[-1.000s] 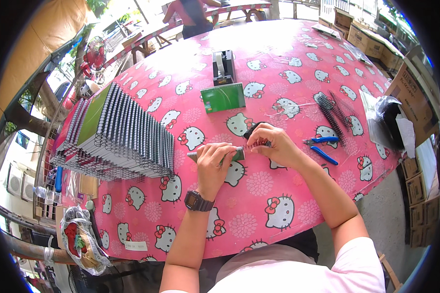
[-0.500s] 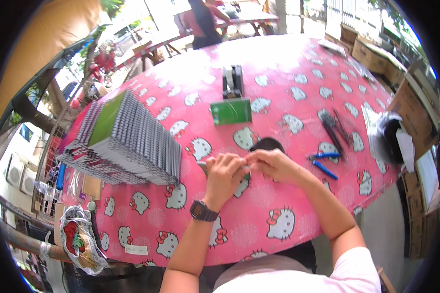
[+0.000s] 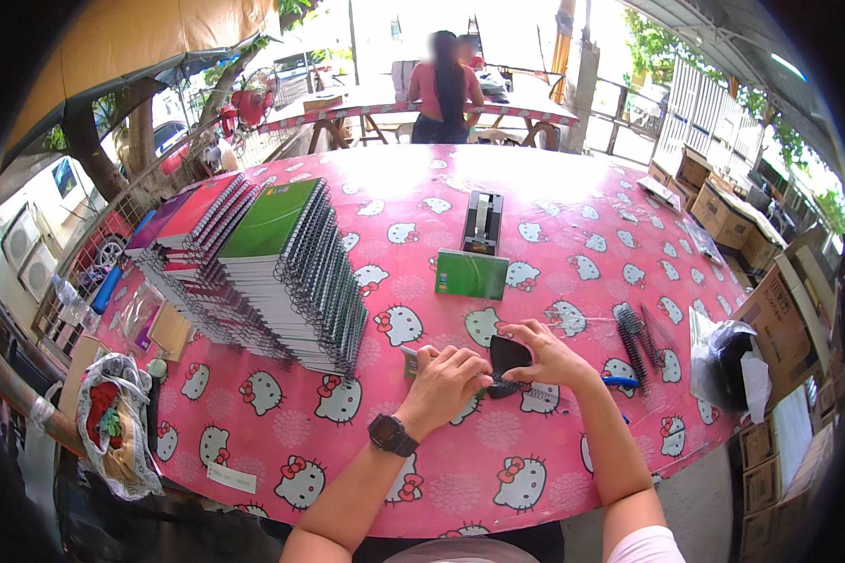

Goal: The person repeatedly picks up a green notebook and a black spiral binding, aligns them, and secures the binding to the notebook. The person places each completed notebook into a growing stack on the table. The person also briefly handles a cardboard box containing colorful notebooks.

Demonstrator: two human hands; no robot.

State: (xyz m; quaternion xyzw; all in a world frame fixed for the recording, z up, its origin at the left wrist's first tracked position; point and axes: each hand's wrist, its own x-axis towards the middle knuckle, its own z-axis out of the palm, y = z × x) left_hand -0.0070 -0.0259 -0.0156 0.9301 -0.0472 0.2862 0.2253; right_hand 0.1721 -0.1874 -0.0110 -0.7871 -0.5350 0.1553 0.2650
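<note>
My left hand (image 3: 444, 385) is closed over a small notebook with a green cover (image 3: 409, 362), mostly hidden under the fingers. My right hand (image 3: 554, 358) lies just right of it, thumb and fingers apart and curved about a flat black piece (image 3: 510, 354); no firm grip shows. Beyond the hands, another small green notebook (image 3: 472, 275) leans by a black tape dispenser (image 3: 483, 223). To the left rise tall stacks of spiral notebooks (image 3: 300, 281) with green and red covers. Black binding coils (image 3: 629, 342) and a blue-handled tool (image 3: 620, 382), partly behind my right wrist, lie to the right.
A pink patterned cloth (image 3: 282, 422) covers the table. On its left edge are a bag of scraps (image 3: 117, 422) and a blue bottle (image 3: 106, 291). A black-and-clear plastic bag (image 3: 732, 361) sits at the right edge, near cardboard boxes (image 3: 784, 314). Another person (image 3: 441, 89) stands at a far table.
My view has tilted up, so the table sits lower in it. My right hand has come away from its pinch beside the left hand and spread around the black piece.
</note>
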